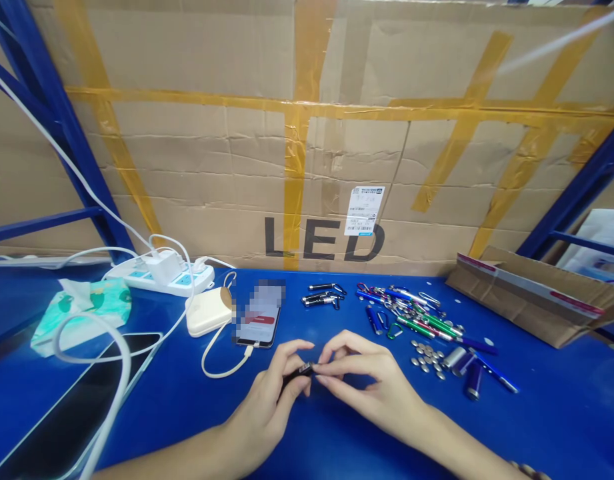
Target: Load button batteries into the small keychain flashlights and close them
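My left hand (271,400) and my right hand (371,383) meet over the blue table (187,413). Both pinch a small black keychain flashlight (301,371) between their fingertips, the left on its body, the right on its end. A heap of coloured keychain flashlights (417,317) with carabiner clips lies just beyond my right hand. Several silver button cells (427,357) are scattered beside them, and loose blue flashlight parts (471,377) lie to their right. A few black flashlights (324,295) sit in a row farther back.
A phone (259,320) on a cable lies ahead of my left hand, next to a cream power bank (207,310). A white power strip (159,273), a tissue pack (81,310) and a dark tablet (71,407) are at left. A flattened cardboard box (531,293) lies at right. A taped "LED" cardboard wall (307,133) backs the table.
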A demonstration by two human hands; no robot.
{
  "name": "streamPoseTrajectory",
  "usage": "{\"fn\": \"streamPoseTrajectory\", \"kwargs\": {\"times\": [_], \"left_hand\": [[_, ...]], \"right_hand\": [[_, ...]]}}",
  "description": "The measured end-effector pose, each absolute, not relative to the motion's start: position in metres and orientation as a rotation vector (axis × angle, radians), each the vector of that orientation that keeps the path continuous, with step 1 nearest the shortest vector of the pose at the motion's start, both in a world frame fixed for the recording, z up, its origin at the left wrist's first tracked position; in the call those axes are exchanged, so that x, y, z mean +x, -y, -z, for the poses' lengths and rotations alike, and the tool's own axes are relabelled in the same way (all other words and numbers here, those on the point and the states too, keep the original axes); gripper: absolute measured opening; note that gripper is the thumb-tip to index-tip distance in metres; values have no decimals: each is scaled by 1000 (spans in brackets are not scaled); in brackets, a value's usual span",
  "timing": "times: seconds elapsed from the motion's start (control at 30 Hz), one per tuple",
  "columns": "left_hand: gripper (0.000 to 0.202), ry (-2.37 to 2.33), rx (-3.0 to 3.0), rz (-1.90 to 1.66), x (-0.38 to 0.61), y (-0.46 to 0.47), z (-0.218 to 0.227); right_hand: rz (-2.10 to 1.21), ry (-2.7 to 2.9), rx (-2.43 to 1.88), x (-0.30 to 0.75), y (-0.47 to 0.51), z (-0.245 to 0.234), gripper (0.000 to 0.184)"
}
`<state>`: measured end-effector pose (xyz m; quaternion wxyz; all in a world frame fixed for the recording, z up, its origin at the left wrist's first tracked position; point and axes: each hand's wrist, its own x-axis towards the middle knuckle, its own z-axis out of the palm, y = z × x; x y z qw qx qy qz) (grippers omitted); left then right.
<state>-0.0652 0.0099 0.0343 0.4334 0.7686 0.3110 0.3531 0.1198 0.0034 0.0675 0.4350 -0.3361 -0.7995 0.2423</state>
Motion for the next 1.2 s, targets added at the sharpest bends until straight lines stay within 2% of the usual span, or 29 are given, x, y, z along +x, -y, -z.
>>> {"fn": "streamPoseTrajectory", "kwargs": {"times": [0.3,0.5,0.67,0.83,1.07,1.2], "left_hand": [[27,-759,1924,-876,-66,-11,-32],[25,-881,1835,-902,-67,-9,-36],[20,-969,1765,-922,-65,-10,-42],[18,-983,1764,-918,-65,-9,-45],[21,-995,1824,-853,-66,-8,-45],[19,-994,1845,-838,-65,-7,-50]], "right_hand": [[-582,2074,-952,129,-7,-71,11],[-469,2210,-1608,147,-18,-80,28],[-548,2260,-1888,148,-21,-77,18],[-677,2211,-1816,148,-23,-68,9],[-779,2053,-1571,144,-29,-57,12],[-685,1933,-1329,141,-26,-63,19]]}}
